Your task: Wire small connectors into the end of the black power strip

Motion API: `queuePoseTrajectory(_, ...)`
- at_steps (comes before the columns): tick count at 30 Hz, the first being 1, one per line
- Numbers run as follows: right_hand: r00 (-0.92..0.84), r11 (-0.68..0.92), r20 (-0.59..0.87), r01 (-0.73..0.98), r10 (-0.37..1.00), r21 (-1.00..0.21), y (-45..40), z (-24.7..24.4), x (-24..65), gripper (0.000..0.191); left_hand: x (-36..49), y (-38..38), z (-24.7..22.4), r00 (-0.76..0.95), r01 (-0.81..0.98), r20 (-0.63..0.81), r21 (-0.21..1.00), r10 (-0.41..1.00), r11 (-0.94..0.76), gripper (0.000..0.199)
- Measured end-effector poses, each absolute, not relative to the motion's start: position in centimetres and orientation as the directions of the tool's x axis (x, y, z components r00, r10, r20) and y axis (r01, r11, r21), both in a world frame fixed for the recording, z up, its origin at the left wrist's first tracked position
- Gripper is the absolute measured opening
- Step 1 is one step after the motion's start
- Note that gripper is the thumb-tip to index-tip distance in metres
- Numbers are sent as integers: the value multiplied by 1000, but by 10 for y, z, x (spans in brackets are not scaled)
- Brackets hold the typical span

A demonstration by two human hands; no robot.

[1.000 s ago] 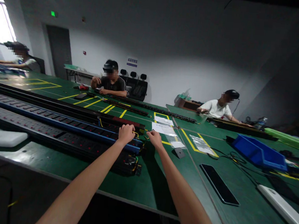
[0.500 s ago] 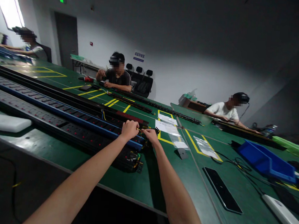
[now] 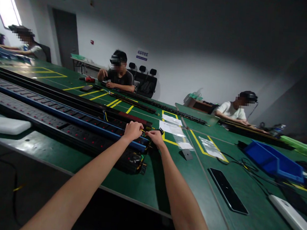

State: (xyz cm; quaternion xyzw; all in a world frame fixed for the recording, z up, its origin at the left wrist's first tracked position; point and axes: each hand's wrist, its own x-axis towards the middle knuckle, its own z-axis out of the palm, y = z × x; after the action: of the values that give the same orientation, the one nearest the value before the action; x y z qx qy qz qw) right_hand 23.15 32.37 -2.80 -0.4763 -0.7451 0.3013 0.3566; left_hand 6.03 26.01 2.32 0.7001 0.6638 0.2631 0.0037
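Observation:
Both my hands work at the right end of a long blue-edged strip with rows of black sockets (image 3: 89,122). My left hand (image 3: 133,131) is closed, its fingertips pinching a thin yellow wire (image 3: 143,130). Close on its right, my right hand (image 3: 155,138) is closed too, thumb and finger pinched together beside the wire; what lies between them is too small to make out. Nearer me lies a second long black strip with red dots (image 3: 85,140), coloured wires (image 3: 142,158) showing at its end. A dark rail (image 3: 132,117) runs behind the blue-edged strip.
Right of my hands lie a small grey plate (image 3: 186,154), papers in clear bags (image 3: 172,129), a phone (image 3: 227,190), a blue bin (image 3: 273,160), cables and a white bar (image 3: 291,219). Another white case (image 3: 6,125) sits at left. Several people sit around the green table.
The view has shifted slightly. My hands stay at the same strip end, fingertips still close together, with only a tiny movement of the fingers.

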Motion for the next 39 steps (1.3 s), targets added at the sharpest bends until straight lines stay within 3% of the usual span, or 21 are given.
queuePoseTrajectory(20, -350, 378, 225, 469, 909, -798, 324, -37, 243, 35, 61, 258, 25, -24, 938, 365, 330, 931, -105, 36)
queuePoseTrajectory(39, -377, 370, 210, 422, 902, -828, 328, -41, 244, 32, 61, 260, 23, -33, 928, 376, 355, 926, -111, 34)
